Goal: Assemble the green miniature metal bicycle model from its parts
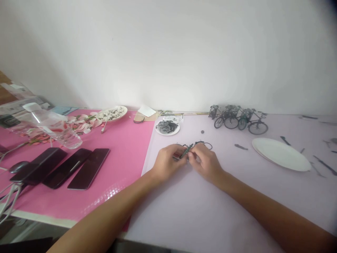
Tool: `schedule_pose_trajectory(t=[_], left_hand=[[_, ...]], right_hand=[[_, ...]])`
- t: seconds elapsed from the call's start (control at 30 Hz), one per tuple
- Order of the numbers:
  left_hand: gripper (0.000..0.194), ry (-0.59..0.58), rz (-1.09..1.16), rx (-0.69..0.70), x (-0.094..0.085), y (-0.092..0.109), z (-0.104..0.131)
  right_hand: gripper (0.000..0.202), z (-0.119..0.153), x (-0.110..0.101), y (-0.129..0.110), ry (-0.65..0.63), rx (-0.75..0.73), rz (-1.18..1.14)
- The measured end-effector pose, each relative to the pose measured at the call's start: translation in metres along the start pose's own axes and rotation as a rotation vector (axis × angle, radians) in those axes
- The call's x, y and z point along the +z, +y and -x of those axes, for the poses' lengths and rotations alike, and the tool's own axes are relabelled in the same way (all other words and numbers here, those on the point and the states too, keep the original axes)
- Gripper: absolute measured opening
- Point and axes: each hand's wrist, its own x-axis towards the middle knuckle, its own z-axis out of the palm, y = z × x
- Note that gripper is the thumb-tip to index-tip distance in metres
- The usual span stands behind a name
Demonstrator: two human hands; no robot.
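Note:
My left hand and my right hand meet above the pale lilac table. Between them is a small dark model bicycle, its green frame part tilted. The fingers of each hand are closed on it, and they hide much of it. A thin black wheel rim shows beyond my right fingers. Just behind the hands stands a small white plate heaped with black wheels and parts. A small dark round piece lies behind my right hand.
Several model bicycles stand near the wall. At right are a white oval plate and scattered dark parts. The pink left side bears phones, a plastic bottle, petals and a plate of pale bits.

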Motion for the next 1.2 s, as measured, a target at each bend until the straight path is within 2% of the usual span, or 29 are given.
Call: schedule_pose_trajectory(t=[0.27,0.47,0.57,0.63,0.9,1.2], left_hand=[[0.021,0.009,-0.008,0.058,-0.002,0.001,0.001],[0.022,0.03,-0.013,0.066,0.0,0.002,0.001],[0.023,0.053,-0.03,0.05,0.0,0.001,0.002],[0.024,0.067,-0.04,0.044,0.0,0.001,0.001],[0.026,0.112,-0.058,0.082,0.001,0.001,0.001],[0.027,0.114,-0.056,0.085,0.002,0.001,0.001]], right_hand=[[0.024,-0.003,-0.002,-0.002,-0.005,-0.032,0.011],[0.015,-0.001,-0.002,-0.004,-0.003,0.024,0.003],[0.008,-0.001,-0.002,-0.004,0.043,0.042,0.006],[0.01,-0.001,-0.001,-0.004,0.085,0.043,0.015],[0.025,-0.002,-0.003,0.004,0.157,-0.141,0.087],[0.02,-0.001,-0.009,0.008,0.155,-0.273,0.311]])
